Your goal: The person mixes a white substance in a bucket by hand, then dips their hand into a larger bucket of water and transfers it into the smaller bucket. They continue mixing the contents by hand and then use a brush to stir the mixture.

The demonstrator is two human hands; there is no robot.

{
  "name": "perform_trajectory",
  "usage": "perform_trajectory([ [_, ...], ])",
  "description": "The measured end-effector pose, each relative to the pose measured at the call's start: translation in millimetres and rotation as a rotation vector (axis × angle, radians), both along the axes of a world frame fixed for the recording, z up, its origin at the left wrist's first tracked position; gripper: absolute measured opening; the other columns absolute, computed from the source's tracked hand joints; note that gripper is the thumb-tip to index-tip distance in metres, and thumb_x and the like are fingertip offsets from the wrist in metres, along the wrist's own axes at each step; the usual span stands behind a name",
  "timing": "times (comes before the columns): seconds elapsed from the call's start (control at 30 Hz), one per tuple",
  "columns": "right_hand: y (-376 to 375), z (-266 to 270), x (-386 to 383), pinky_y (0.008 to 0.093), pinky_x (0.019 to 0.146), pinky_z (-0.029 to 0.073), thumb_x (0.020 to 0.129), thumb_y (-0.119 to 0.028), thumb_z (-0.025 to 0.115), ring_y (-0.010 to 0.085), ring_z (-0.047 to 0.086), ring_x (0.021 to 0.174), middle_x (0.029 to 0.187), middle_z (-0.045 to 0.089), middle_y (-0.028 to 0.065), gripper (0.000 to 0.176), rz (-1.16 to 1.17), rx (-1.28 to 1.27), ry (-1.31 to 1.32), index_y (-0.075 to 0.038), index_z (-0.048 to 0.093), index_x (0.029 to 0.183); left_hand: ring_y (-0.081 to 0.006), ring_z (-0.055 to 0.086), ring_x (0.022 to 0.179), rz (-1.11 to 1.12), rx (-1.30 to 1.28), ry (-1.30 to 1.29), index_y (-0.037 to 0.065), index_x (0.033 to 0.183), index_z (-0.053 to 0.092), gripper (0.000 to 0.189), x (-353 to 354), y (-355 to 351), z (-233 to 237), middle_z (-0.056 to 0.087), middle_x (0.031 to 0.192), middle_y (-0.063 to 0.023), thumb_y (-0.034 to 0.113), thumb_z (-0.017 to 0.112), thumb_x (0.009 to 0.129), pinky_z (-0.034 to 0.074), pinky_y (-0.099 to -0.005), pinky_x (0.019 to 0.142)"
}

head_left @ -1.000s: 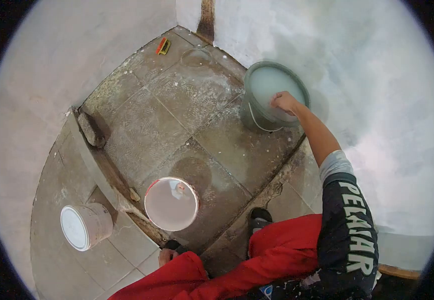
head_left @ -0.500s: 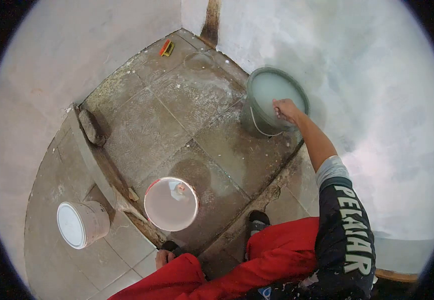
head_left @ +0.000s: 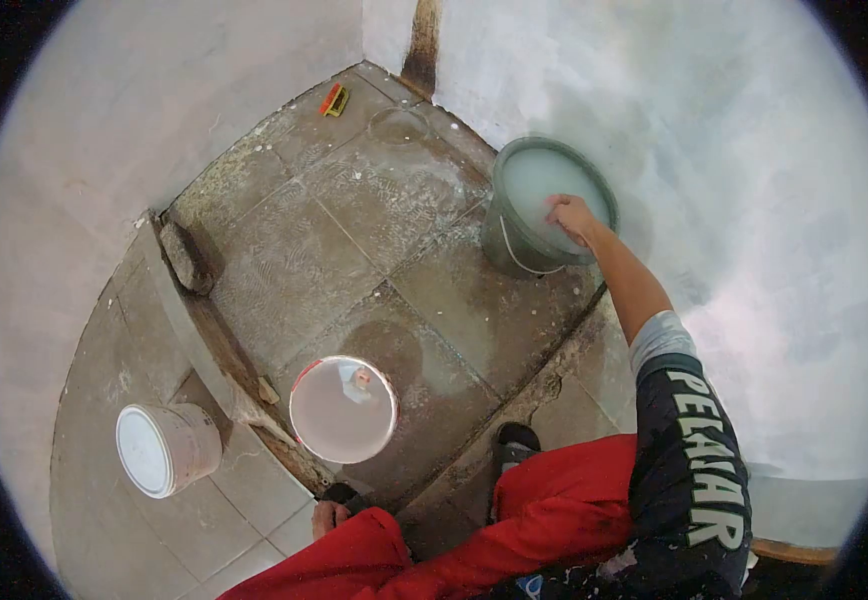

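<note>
I am looking down through the head camera at the right hand (head_left: pixel 573 216), which is hanging over the green bucket (head_left: pixel 499 242). Its fingers are curling inward above or just at the cloudy liquid (head_left: pixel 537 177), and I cannot tell whether they are pinching anything (the tips are blurring into that milky surface). The bucket is standing upright on the tiled floor (head_left: pixel 444 295), close beside the pale wall (head_left: pixel 754 200) on the right, with its handle (head_left: pixel 515 256) hanging down the near side.

The left hand (head_left: pixel 329 518) is showing low down, beside a dark shoe (head_left: pixel 344 495) and partly hidden by the red trousers (head_left: pixel 564 490); I cannot tell whether it is spread or closed.

Between the feet and the far corner, a white bucket (head_left: pixel 345 358) is sitting open with pale contents. A tub (head_left: pixel 197 440) with a white lid (head_left: pixel 144 452) is standing to its left, beyond a long board (head_left: pixel 189 305). A stone (head_left: pixel 185 258) is resting by the board's far end, and a red-and-yellow brush (head_left: pixel 334 100) is lying near the corner.
</note>
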State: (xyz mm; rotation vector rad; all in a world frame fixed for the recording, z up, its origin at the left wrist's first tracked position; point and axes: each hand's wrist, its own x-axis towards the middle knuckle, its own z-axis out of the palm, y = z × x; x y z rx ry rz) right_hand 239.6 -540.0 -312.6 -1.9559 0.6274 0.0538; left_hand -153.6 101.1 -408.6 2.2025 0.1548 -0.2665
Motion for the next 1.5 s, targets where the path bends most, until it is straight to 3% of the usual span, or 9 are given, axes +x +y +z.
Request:
perform_trajectory([
  [0.3,-9.4,-33.5,3.3,0.0299,0.047,0.037,0.083,0.000,0.052,0.0124,0.050,0.054,0.065,0.058,0.0035,0.011,-0.035,0.218,-0.096,-0.002,0.063,0.080,-0.0370,0.054,0.071,0.023,-0.010,0.017,0.005,0.076,0.052,0.018,-6.9,4.8,-13.8,0.054,0.075,-0.0160,0.017,0.056,0.089,0.041,-0.0491,0.063],
  [0.4,-26.1,-48.1,14.4,0.0302,0.049,0.037,0.085,0.000,0.049,0.0124,0.051,0.057,0.064,0.056,0.0038,0.013,0.073,-0.198,-0.019,-0.001,0.062,0.080,-0.0363,0.054,0.070,0.004,0.012,0.027,0.005,0.076,0.052,0.018,-6.8,6.9,-14.8,0.054,0.075,-0.0155,0.016,0.056,0.089,0.041,-0.0486,0.063],
  [0.47,-29.9,-54.6,16.7,0.0311,0.046,0.035,0.087,-0.003,0.050,0.0130,0.048,0.053,0.064,0.056,0.0043,0.015,0.031,0.020,-0.025,-0.002,0.061,0.076,-0.0360,0.054,0.070,-0.003,0.041,0.017,0.005,0.076,0.052,0.018,1.2,-3.1,5.7,0.054,0.075,-0.0154,0.015,0.056,0.090,0.041,-0.0485,0.063],
  [0.57,25.6,26.1,-8.5,0.0315,0.043,0.033,0.087,-0.006,0.051,0.0131,0.045,0.048,0.064,0.056,0.0042,0.017,-0.035,-0.131,0.161,-0.003,0.061,0.073,-0.0356,0.054,0.070,-0.004,0.047,0.003,0.005,0.076,0.052,0.017,2.0,-3.9,8.4,0.054,0.075,-0.0153,0.014,0.056,0.089,0.041,-0.0482,0.063],
  [0.7,-4.3,-9.5,-0.3,0.0341,0.047,0.040,0.082,-0.010,0.059,0.0144,0.052,0.055,0.069,0.063,0.0041,0.013,0.139,-0.176,0.218,-0.005,0.071,0.083,-0.0358,0.054,0.070,-0.081,0.044,0.073,0.004,0.076,0.053,0.016,-8.5,18.1,-28.0,0.054,0.074,-0.0153,0.012,0.056,0.089,0.042,-0.0477,0.063],
  [0.97,-9.3,-32.0,8.5,0.0304,0.043,0.036,0.082,-0.008,0.062,0.0124,0.047,0.048,0.060,0.054,-0.0006,0.006,-0.054,0.090,-0.085,-0.005,0.067,0.083,-0.0363,0.054,0.071,0.007,0.007,0.008,0.004,0.075,0.053,0.015,-1.3,1.0,-5.7,0.055,0.074,-0.0153,0.011,0.057,0.087,0.042,-0.0479,0.064],
  [1.1,19.4,29.8,-10.7,0.0292,0.043,0.038,0.082,-0.004,0.060,0.0120,0.049,0.052,0.065,0.056,0.0009,0.009,0.028,0.011,0.219,-0.004,0.067,0.087,-0.0365,0.054,0.071,0.226,-0.584,0.190,0.004,0.076,0.053,0.015,-52.9,69.3,-145.7,0.055,0.075,-0.0152,0.012,0.057,0.087,0.042,-0.0483,0.064],
  [1.2,-8.5,-19.2,1.7,0.0274,0.042,0.038,0.081,-0.002,0.058,0.0111,0.051,0.054,0.068,0.058,0.0029,0.015,0.219,0.190,0.059,-0.002,0.067,0.093,-0.0364,0.054,0.072,-0.017,0.005,-0.042,0.004,0.076,0.053,0.015,-3.3,3.4,-10.7,0.055,0.075,-0.0148,0.014,0.057,0.088,0.042,-0.0486,0.064],
  [1.5,28.2,13.9,-12.2,0.0288,0.052,0.044,0.089,-0.007,0.062,0.0137,0.056,0.058,0.069,0.061,0.0038,0.007,0.107,0.185,0.079,-0.002,0.065,0.086,-0.0357,0.054,0.073,-0.050,0.055,-0.075,0.005,0.077,0.052,0.014,-2.4,3.4,-10.9,0.056,0.076,-0.0143,0.011,0.056,0.089,0.042,-0.0480,0.065],
])
